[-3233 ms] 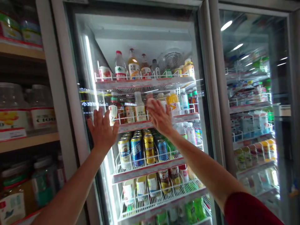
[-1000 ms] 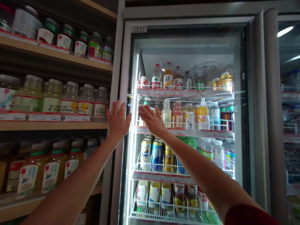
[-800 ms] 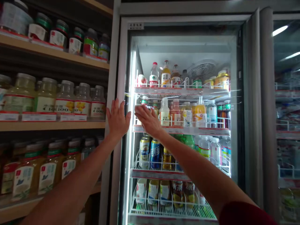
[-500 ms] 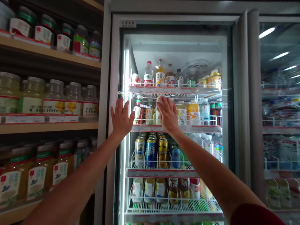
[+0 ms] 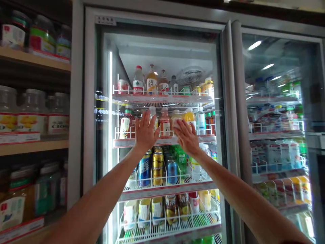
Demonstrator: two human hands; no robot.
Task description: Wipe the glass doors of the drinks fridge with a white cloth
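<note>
A closed glass door (image 5: 162, 44) of a lit drinks fridge stands in front of me. My left hand (image 5: 146, 134) is raised with its palm toward the glass, fingers outstretched and holding nothing; it appears to rest on the pane. To its right, my right hand (image 5: 187, 137) presses a crumpled white cloth (image 5: 176, 124) flat on the same pane. Most of the cloth is hidden beneath the fingers. Behind the glass, at hand height, stand bottles, among them a reddish bottle (image 5: 165, 123) and an orange juice bottle (image 5: 190, 117).
Wooden shelves (image 5: 33, 148) with jars and bottles run along the left. Vertical door handles (image 5: 232, 101) rise to the right, beside a second glass-fronted fridge (image 5: 276, 135). Drink cans (image 5: 157, 167) fill a lower rack inside.
My view has shifted to the right. My left hand has moved rightward across the glass, closer to the right hand. The right hand with the cloth has moved right and slightly down.
</note>
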